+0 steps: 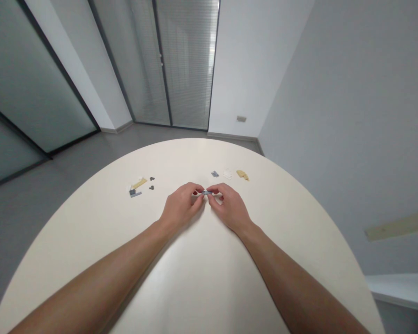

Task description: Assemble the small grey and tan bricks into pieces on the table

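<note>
Near the middle of the white round table (195, 278), both hands meet at a small blue-grey piece (206, 192), which looks like a toy building brick. My left hand (183, 202) pinches its left end between thumb and fingers. At the right end, my right hand (228, 206) grips it in the same way. Fingertips cover most of the piece, so its exact shape is hidden. Just beyond the right hand lie a few grey pieces (215, 174), a small pile of white pieces (227, 174) and a pile of tan pieces (243, 175).
Left of the hands lie a tan strip (139, 183), a grey strip (135, 195) with a darker piece beside it, and two small dark pieces (152, 188). The table's curved far edge (195, 139) faces a glass partition with blinds (188, 69). A grey wall (362, 116) stands at right.
</note>
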The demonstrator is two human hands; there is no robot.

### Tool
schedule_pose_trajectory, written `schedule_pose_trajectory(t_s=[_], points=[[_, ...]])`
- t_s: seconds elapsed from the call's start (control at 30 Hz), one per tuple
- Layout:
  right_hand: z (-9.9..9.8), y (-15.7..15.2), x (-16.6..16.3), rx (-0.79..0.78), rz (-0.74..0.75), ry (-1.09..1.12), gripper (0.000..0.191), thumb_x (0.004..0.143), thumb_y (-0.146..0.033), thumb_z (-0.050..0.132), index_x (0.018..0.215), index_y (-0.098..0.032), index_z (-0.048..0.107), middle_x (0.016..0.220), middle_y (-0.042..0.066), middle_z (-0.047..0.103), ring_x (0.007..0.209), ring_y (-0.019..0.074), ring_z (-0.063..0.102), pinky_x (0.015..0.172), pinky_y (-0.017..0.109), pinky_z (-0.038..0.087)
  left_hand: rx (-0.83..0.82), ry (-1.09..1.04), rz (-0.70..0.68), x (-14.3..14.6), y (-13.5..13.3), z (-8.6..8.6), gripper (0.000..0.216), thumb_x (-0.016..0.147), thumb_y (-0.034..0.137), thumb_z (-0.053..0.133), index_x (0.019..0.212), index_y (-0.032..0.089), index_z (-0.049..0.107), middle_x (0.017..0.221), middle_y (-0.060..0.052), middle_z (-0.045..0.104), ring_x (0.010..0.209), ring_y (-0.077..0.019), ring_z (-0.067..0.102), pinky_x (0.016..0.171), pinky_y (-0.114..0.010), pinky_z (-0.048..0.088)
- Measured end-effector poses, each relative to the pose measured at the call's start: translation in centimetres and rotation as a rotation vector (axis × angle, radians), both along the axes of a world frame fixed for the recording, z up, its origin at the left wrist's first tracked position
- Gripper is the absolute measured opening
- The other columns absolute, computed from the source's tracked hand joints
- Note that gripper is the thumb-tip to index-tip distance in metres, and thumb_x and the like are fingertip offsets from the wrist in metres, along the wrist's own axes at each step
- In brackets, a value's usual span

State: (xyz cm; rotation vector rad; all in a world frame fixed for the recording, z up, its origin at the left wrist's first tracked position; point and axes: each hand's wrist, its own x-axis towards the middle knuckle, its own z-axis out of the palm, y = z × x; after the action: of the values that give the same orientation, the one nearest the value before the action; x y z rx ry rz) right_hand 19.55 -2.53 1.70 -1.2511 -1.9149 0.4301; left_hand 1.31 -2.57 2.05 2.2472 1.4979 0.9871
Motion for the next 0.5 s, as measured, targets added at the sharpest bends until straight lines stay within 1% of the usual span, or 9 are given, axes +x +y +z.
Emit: schedule_pose_trajectory(t_s=[0.17, 0.5], points=[[-0.1, 0.07, 0.05, 0.02, 0.021, 0.023, 0.012, 0.091, -0.021, 0.06, 0.101, -0.024, 0.066, 0.101, 0.003, 0.069, 0.095, 0.0188, 0.062, 0.084, 0.033, 0.051, 0.018, 0.01, 0.007, -0.04, 0.04, -0.1, 0.014, 0.093, 0.027, 0.057, 0.103, 0.024, 0.066, 0.102, -0.001, 0.072, 0.091, -0.0177, 0.067, 0.077, -0.03, 0.051], [-0.11, 0.13, 0.09, 0.043, 0.029, 0.038, 0.011, 0.091, -0.019, 0.06, 0.099, -0.024, 0.064, 0.101, 0.003, 0.068, 0.094, 0.0189, 0.061, 0.083, 0.034, 0.051, 0.006, 0.016, 0.027, -0.09, 0.04, -0.1, 0.013, 0.092, 0.026, 0.058, 0.102, 0.024, 0.066, 0.101, -0.001, 0.072, 0.085, -0.0167, 0.066, 0.074, -0.03, 0.049]])
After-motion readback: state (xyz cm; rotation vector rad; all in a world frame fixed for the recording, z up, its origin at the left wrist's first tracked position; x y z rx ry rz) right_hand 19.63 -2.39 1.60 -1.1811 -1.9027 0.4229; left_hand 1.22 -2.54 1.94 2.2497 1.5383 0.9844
